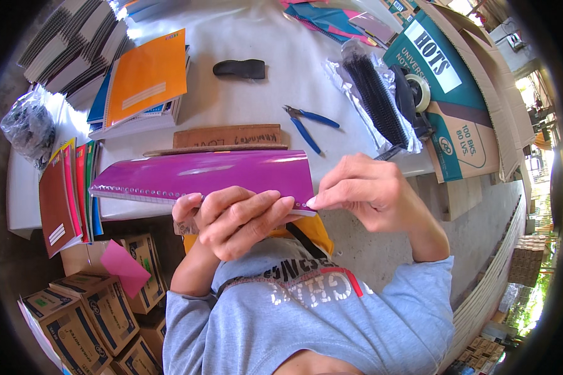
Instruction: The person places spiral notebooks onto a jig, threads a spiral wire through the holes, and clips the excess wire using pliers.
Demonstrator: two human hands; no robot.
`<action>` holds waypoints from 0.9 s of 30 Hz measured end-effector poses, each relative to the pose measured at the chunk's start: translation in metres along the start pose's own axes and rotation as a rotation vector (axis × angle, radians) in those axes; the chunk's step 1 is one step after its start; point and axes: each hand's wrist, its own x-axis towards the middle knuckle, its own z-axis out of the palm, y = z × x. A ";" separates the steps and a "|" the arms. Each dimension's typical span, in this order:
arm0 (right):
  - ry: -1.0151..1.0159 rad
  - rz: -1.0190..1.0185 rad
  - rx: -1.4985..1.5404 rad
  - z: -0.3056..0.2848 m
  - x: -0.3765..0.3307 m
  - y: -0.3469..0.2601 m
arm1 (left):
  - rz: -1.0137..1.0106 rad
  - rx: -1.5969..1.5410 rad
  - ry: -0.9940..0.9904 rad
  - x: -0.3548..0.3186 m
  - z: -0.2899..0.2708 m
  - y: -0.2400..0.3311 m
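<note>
A purple-covered notebook lies across the near table edge, with a row of punched holes along the side facing me. My left hand grips that holed side near its right end, fingers curled over it. At the notebook's right corner, my right hand has its thumb and forefinger pinched together by the last holes. Whatever may be between those fingertips is too small to make out. Beyond the notebook are a brown wooden block with handwriting on it and blue-handled cutting pliers.
Black binding coils lie in a wrapper, beside a tape roll and a large carton. Notebooks under an orange cover stand at left, near coil-bound stacks. A dark flat piece lies mid-table. Boxes sit below left.
</note>
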 end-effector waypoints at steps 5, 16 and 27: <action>0.094 0.039 0.016 -0.007 -0.001 0.000 | -0.167 -0.069 -0.066 0.030 0.005 -0.002; 0.339 0.320 0.439 0.011 0.003 0.022 | -0.180 -0.165 -0.098 0.067 0.033 -0.022; 0.234 0.336 0.280 -0.011 0.019 0.022 | -0.300 -0.250 -0.226 0.074 0.035 -0.027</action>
